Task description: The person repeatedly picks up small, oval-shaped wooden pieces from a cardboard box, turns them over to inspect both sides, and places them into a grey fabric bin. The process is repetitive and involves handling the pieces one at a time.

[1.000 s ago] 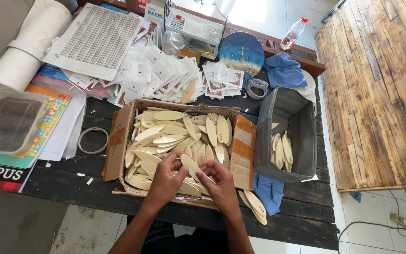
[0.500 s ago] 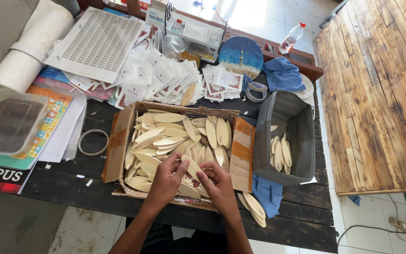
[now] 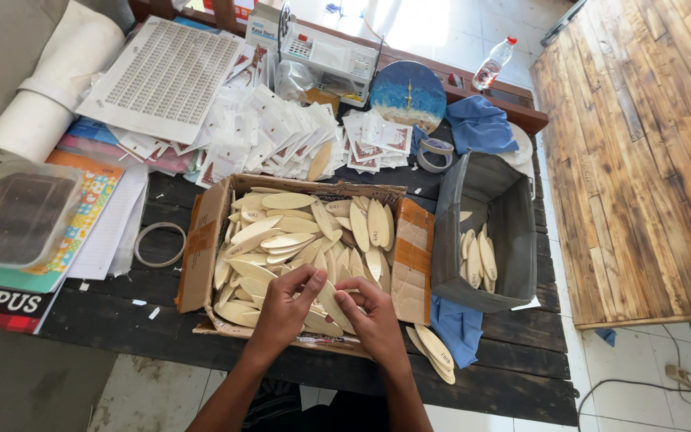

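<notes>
Left hand (image 3: 283,308) and right hand (image 3: 375,320) together pinching one pale wooden piece (image 3: 331,304), apparently by its edges, over the full cardboard box (image 3: 201,248) on the table (image 3: 513,368).

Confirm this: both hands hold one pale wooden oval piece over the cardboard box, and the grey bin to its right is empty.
Not quite. The head view shows the grey bin has several pale ovals inside. The rest stands: left hand and right hand hold one wooden oval piece over the cardboard box.
</notes>
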